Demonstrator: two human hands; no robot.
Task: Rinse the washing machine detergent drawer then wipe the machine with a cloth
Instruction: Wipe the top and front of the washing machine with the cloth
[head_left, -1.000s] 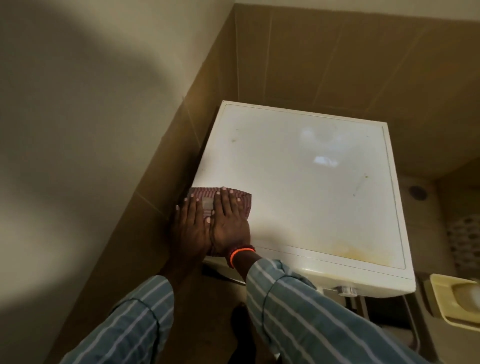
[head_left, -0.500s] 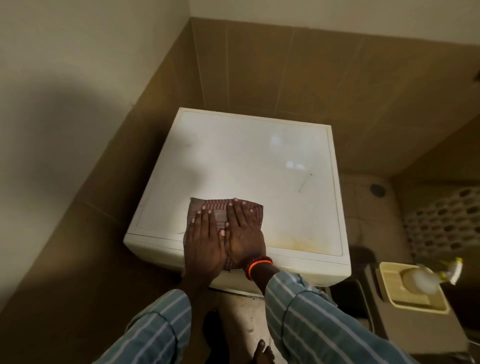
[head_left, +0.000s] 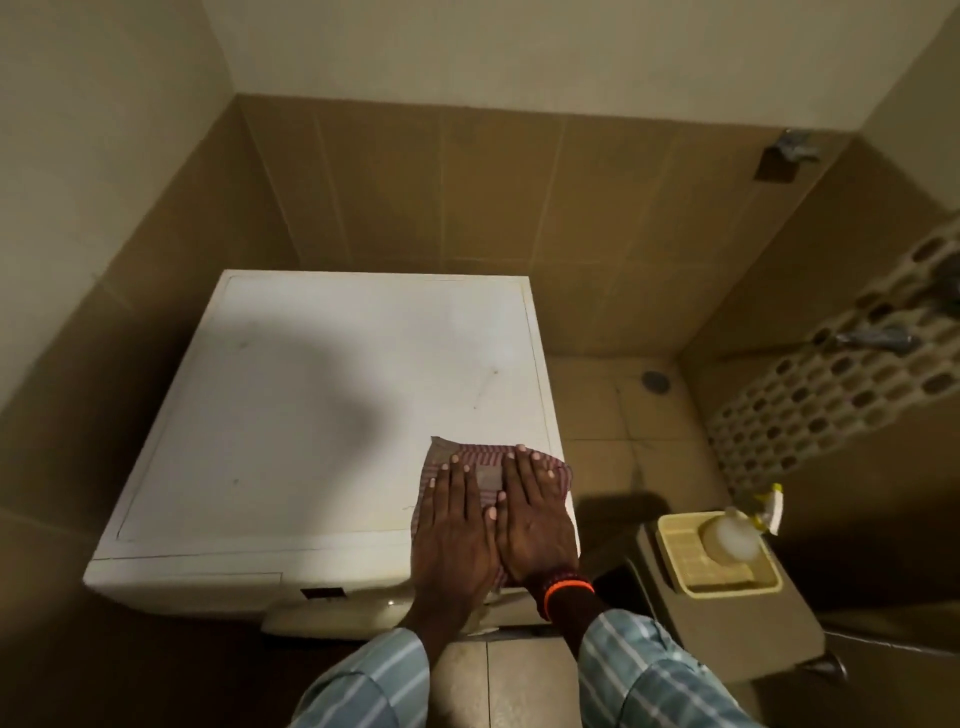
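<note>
Both hands, left hand (head_left: 454, 525) and right hand (head_left: 537, 519), press flat with straight fingers on the cloth (head_left: 488, 475) at the washing machine (head_left: 311, 415) top's near right corner. It looks thin, soft, probably damp; flat palms suit it.

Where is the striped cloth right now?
In the head view, the striped cloth lies at the washing machine's front right corner, under both flat hands.

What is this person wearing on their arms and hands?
Both arms are in long, light blue sleeves with thin white stripes. The right wrist has a bright orange band next to a darker beaded one. The left hand and right hand are bare, without gloves.
</note>
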